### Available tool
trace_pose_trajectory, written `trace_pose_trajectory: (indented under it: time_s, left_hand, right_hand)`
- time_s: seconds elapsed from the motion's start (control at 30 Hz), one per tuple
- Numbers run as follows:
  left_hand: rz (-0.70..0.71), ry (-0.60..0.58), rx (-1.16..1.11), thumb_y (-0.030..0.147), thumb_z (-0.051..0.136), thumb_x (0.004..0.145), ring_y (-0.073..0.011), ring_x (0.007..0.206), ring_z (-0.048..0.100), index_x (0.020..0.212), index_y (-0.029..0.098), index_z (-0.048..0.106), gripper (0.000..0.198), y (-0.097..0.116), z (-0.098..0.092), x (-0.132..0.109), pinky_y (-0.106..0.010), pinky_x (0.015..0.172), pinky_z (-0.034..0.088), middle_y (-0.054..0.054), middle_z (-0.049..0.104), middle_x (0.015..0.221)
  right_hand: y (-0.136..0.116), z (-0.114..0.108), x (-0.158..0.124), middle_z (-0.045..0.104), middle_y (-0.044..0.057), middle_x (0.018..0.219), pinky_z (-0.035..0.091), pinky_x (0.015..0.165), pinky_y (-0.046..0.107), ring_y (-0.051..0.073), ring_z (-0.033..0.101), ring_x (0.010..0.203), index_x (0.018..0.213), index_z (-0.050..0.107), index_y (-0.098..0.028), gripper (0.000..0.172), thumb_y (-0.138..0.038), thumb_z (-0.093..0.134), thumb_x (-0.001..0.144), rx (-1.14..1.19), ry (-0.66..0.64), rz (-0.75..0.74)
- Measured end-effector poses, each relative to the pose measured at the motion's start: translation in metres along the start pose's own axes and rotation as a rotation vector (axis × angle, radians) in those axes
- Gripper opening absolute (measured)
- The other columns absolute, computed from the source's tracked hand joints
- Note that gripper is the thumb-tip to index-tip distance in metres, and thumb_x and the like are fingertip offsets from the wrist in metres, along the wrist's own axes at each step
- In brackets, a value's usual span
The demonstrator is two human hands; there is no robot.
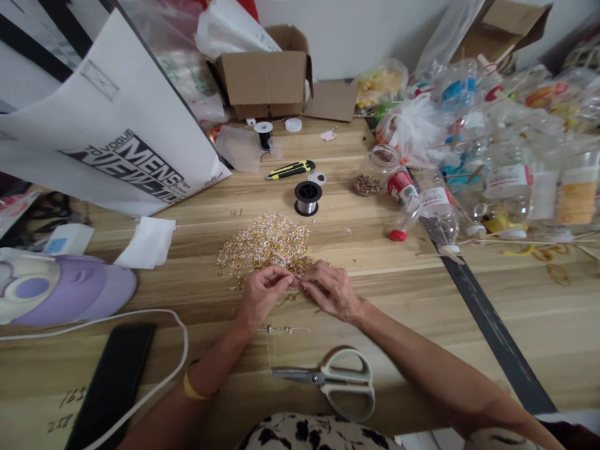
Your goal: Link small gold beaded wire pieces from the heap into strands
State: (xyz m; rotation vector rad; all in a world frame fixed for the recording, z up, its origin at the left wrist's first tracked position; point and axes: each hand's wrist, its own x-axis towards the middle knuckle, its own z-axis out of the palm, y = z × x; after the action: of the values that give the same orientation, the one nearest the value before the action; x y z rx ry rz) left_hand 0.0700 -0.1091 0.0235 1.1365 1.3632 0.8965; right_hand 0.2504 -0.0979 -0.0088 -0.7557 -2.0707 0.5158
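My left hand (267, 291) and my right hand (332, 290) meet at the near edge of a pile of gold and clear beads (268, 244). Thumb and forefinger of each hand are pinched together, the fingertips almost touching. Whatever is between them is too small to make out. Just below lies a beaded strand (284, 329), stretched out flat, with a thin thread running down from its left end. Nearer to me are white-handled scissors (335, 378), blades pointing left. Beyond the pile stands a spool of clear line (307, 199).
A black and yellow utility knife (289, 169), a black thread spool (264, 134) and a jar of beads (372, 172) stand farther back. Plastic bottles (438, 206) crowd the right. On the left are a phone (112, 381), a white cable (184, 350) and a large paper bag (126, 125).
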Motion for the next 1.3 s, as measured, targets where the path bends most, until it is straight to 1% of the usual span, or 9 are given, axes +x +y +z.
trace_pose_trajectory:
  time_s: [0.23,0.4,0.6,0.8,1.0,1.3]
  left_hand:
    - [0.006,0.013,0.005,0.028,0.070,0.067,-0.0156,0.067,0.066,0.073,0.016,0.070,0.014,-0.006,0.000,0.002,-0.025,0.065,0.053,-0.003,0.073,0.071]
    - [-0.008,0.001,-0.038,0.027,0.071,0.066,-0.0163,0.070,0.067,0.073,0.016,0.071,0.013,-0.005,0.000,0.002,-0.026,0.068,0.054,-0.003,0.073,0.072]
    - [-0.011,0.021,-0.013,0.027,0.072,0.065,-0.0157,0.067,0.065,0.072,0.016,0.072,0.013,-0.004,0.002,0.002,-0.025,0.065,0.053,-0.003,0.073,0.071]
    - [0.008,0.028,-0.006,0.026,0.072,0.065,-0.0148,0.064,0.064,0.071,0.015,0.072,0.013,-0.005,0.002,0.002,-0.024,0.061,0.051,-0.003,0.072,0.069]
    - [0.034,0.022,-0.031,0.025,0.073,0.064,-0.0141,0.063,0.063,0.071,0.016,0.073,0.012,-0.010,0.002,0.003,-0.023,0.060,0.050,-0.003,0.072,0.068]
    - [0.083,0.012,-0.010,0.024,0.072,0.067,-0.0136,0.061,0.063,0.074,0.016,0.074,0.011,-0.015,0.002,0.003,-0.022,0.057,0.050,-0.002,0.071,0.067]
  right_hand:
    - [-0.005,-0.003,0.003,0.061,0.006,0.076,0.047,0.063,0.028,0.016,0.056,0.070,0.091,0.056,-0.018,0.007,-0.016,0.050,0.090,0.007,-0.004,0.011]
    - [-0.005,-0.003,0.003,0.060,0.006,0.075,0.046,0.062,0.028,0.016,0.055,0.069,0.089,0.056,-0.017,0.006,-0.015,0.050,0.089,0.010,-0.018,0.024]
    - [-0.005,-0.003,0.003,0.059,0.005,0.074,0.045,0.062,0.028,0.016,0.054,0.068,0.087,0.055,-0.017,0.005,-0.015,0.051,0.088,0.011,-0.022,0.031]
    - [-0.004,-0.003,0.003,0.057,0.004,0.073,0.044,0.061,0.027,0.016,0.053,0.068,0.087,0.054,-0.018,0.004,-0.016,0.050,0.089,0.015,-0.015,0.026]
    - [-0.004,-0.002,0.003,0.056,0.003,0.071,0.042,0.059,0.026,0.015,0.051,0.065,0.086,0.054,-0.018,0.004,-0.015,0.051,0.087,-0.001,-0.015,0.026]
    - [-0.004,-0.001,0.002,0.056,0.003,0.071,0.042,0.059,0.026,0.014,0.051,0.065,0.085,0.054,-0.018,0.004,-0.015,0.052,0.087,0.008,-0.024,0.040]
